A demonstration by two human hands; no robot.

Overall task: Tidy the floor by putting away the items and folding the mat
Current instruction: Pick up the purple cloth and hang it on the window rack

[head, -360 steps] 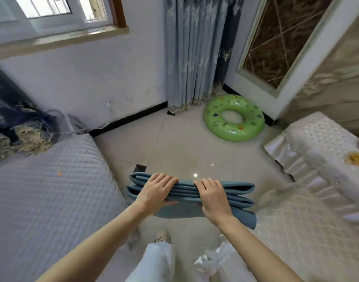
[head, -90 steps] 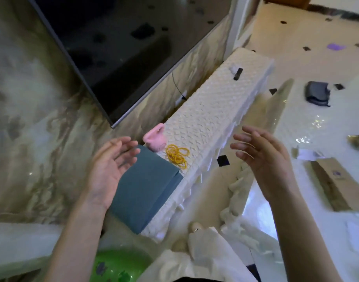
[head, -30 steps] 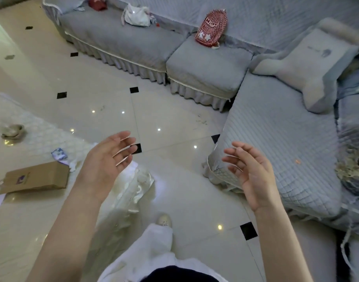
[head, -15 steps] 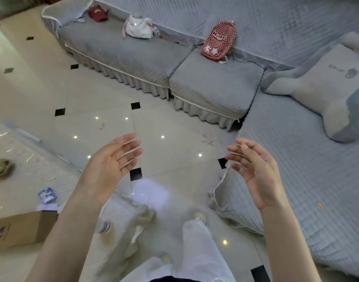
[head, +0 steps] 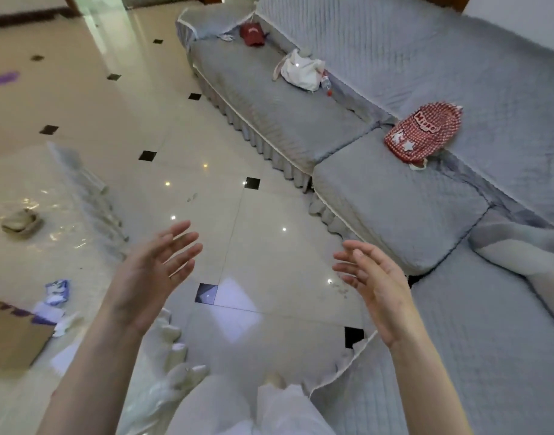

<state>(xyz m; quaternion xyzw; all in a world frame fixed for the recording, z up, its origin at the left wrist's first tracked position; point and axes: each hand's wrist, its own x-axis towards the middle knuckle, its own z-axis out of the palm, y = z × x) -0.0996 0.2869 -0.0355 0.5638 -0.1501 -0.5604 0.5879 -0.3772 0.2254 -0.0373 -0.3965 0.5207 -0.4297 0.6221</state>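
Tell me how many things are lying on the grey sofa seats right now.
3 clearly: a red cap at the far end, a white bag midway, and a red checked backpack nearer. A small bottle seems tucked beside the bag.

A brown cardboard box [head: 13, 334] lies flat on the floor beside crumpled blue-white paper [head: 56, 291].

Glossy cream tiled floor [head: 181, 127] with small black diamond insets, reflecting light spots; a grey quilted L-shaped sofa [head: 394, 202] lines the right side

The folded mat has left both hands; left hand [head: 150, 274] and right hand [head: 376, 284] now hover apparently empty.
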